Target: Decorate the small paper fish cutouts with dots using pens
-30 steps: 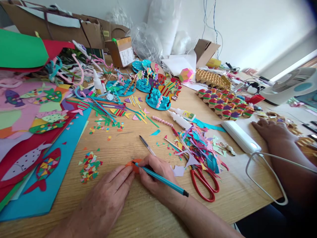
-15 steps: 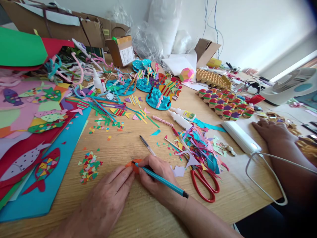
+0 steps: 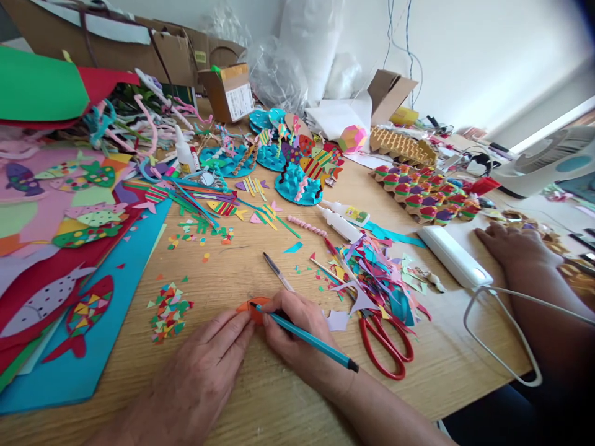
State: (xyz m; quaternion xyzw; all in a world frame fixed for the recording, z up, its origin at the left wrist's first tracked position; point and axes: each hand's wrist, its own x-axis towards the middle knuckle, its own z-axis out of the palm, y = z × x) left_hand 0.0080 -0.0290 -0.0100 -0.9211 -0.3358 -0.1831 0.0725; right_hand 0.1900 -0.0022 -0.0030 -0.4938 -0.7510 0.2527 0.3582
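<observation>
On the wooden table lies a small orange paper cutout (image 3: 255, 305), partly hidden under my fingers. My left hand (image 3: 204, 359) rests flat with its fingers stretched out, their tips pressing on the cutout's left side. My right hand (image 3: 295, 337) grips a blue felt-tip pen (image 3: 311, 339), its dark tip at the orange paper. Just beyond my right hand lies a grey pen (image 3: 277, 271). A heap of tiny paper snippets (image 3: 170, 313) is left of my hands. To the right are red-handled scissors (image 3: 385, 347), their blades partly under paper scraps (image 3: 379, 272).
Blue card sheets (image 3: 93, 371) with paper fish lie at the left. White glue bottles (image 3: 341, 223) and decorated blue craft bases (image 3: 297, 186) stand farther back. At the right, another person's hand (image 3: 515, 244) rests behind a white device (image 3: 453, 257) with a looping cable.
The view has shifted very slightly. My right hand and the felt-tip pen have hardly moved on the orange paper; my left hand stays in place.
</observation>
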